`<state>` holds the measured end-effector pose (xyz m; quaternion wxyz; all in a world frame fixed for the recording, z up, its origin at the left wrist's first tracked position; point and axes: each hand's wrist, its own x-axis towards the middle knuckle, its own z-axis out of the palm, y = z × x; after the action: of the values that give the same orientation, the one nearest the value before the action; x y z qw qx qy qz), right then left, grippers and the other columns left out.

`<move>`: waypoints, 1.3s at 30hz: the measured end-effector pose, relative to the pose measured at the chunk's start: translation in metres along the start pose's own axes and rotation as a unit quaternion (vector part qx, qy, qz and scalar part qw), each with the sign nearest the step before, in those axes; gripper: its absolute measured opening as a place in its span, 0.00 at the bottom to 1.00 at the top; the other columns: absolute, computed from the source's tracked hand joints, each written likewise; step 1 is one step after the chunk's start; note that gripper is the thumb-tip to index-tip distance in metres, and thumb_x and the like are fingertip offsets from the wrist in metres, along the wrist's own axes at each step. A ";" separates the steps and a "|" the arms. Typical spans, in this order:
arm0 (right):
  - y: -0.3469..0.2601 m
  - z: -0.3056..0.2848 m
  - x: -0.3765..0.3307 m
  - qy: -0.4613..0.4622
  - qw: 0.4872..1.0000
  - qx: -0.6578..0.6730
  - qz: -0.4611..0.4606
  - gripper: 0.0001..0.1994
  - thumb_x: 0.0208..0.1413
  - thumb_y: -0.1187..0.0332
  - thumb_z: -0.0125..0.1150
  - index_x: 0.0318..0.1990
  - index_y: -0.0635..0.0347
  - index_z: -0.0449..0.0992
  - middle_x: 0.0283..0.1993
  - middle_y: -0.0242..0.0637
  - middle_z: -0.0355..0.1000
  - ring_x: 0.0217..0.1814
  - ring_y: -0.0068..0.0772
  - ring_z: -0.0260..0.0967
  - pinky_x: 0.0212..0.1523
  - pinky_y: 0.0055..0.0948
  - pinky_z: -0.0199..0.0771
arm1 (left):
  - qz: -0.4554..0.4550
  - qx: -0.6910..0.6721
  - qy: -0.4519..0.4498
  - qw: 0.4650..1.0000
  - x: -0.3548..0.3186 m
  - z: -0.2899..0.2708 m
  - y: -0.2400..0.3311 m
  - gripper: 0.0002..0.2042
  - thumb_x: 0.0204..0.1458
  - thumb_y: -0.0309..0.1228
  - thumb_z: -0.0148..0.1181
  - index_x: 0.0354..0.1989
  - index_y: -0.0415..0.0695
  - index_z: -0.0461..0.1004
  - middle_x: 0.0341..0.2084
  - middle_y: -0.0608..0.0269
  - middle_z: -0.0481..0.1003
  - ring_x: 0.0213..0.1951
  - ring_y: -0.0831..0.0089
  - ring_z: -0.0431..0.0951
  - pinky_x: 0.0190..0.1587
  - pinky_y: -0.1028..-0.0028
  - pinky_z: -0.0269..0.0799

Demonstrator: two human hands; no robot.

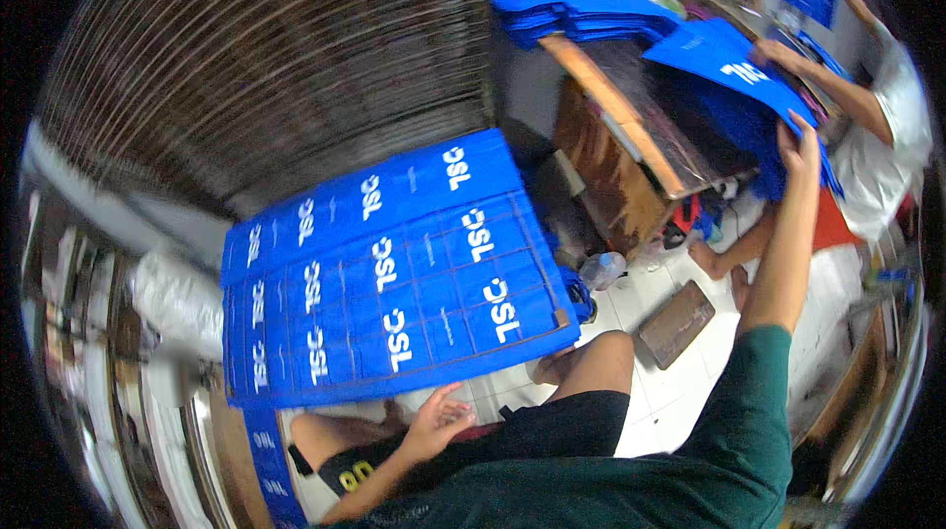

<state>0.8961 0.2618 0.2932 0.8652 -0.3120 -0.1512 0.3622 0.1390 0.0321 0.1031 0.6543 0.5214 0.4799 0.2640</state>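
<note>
My right hand (800, 143) reaches far out to the right, its fingers at the near edge of a blue fabric bag (714, 54) with white printing; it appears to grip that edge. A co-worker's hand (780, 56) is on the same bag from the far side. My left hand (439, 425) hovers above my lap, fingers loosely bent and apart, holding nothing. Just beyond it lies a large blue printed sheet (394, 278), with rows of white lettering and a thin dark grid across it, spread over a flat support that is hidden.
A wooden table (616, 120) at the back right carries a stack of folded blue bags (591, 12). On the tiled floor (631, 401) are a brown block (676, 324) and a clear plastic container (602, 271). Ribbed dark slats (296, 56) rise behind the sheet. A co-worker (897, 145) sits at right.
</note>
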 end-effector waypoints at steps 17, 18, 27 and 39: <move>0.236 0.212 -0.518 -0.202 0.943 -0.261 0.044 0.35 0.54 0.70 0.56 0.66 0.50 0.44 0.56 0.43 0.58 0.51 0.37 0.61 0.51 0.37 0.65 | 0.051 -0.596 -0.046 0.800 0.011 -0.024 0.079 0.35 0.53 0.57 0.41 0.63 0.47 0.47 0.57 0.51 0.60 0.53 0.59 0.67 0.48 0.63 0.68; 0.250 0.206 -0.525 -0.240 0.932 -0.261 0.069 0.34 0.54 0.72 0.55 0.66 0.50 0.43 0.57 0.43 0.58 0.53 0.38 0.61 0.52 0.39 0.64 | 0.041 -0.587 0.040 0.808 0.005 -0.042 0.072 0.33 0.54 0.54 0.45 0.62 0.46 0.48 0.55 0.53 0.63 0.51 0.60 0.69 0.47 0.65 0.69; 0.350 0.226 -0.616 -0.283 0.880 -0.294 0.243 0.35 0.53 0.74 0.55 0.65 0.50 0.43 0.59 0.42 0.55 0.59 0.40 0.56 0.60 0.42 0.55 | 0.070 -0.505 0.297 0.808 -0.042 -0.180 0.035 0.44 0.46 0.27 0.62 0.64 0.35 0.34 0.43 0.53 0.64 0.37 0.67 0.73 0.36 0.71 0.75; 0.546 0.297 -0.592 -0.234 0.804 -0.099 0.538 0.15 0.55 0.62 0.54 0.50 0.50 0.69 0.35 0.32 0.66 0.33 0.24 0.64 0.32 0.24 0.63 | 0.441 -0.059 0.470 0.762 -0.020 -0.450 0.106 0.34 0.44 0.17 0.55 0.62 0.42 0.50 0.43 0.52 0.70 0.37 0.68 0.74 0.37 0.72 0.73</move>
<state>0.0514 0.2595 0.1427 0.4341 -0.3331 -0.1917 0.8148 -0.2591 0.2418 0.2108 0.1877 0.4466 0.4279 0.7630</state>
